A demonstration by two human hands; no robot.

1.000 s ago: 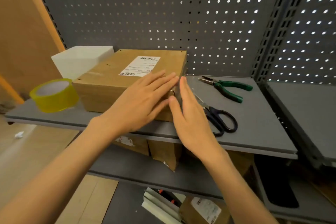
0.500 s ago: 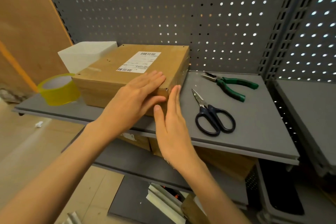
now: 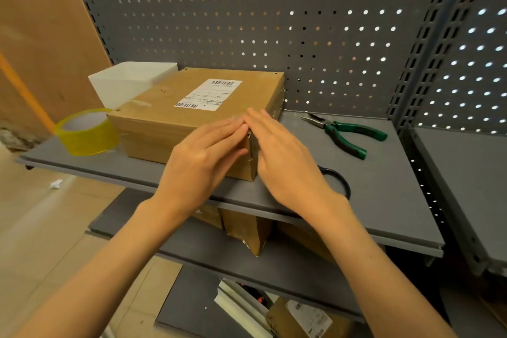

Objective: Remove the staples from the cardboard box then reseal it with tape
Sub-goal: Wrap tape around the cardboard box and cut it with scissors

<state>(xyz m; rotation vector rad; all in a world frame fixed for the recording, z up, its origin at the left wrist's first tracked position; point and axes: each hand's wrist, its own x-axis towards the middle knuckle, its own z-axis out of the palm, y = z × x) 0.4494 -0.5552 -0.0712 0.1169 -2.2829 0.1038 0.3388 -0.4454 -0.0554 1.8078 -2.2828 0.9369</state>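
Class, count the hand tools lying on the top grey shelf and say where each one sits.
2. The green-handled pliers lie right of the cardboard box, near the back. The scissors lie nearer the front, mostly hidden behind the right hand. More may be hidden.

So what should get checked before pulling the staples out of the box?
1. Cardboard box sits flat on the shelf: ok.
2. Staples can be seen at the near right corner, between the two hands: ok.
3. Pliers lie within reach on the shelf, right of the box: ok.
4. A hand is free to take a tool: ok. Left hand and right hand lie flat against the box and hold nothing.
5. Tape roll is ready, left of the box: ok.
6. Number of staples left: cannot tell.
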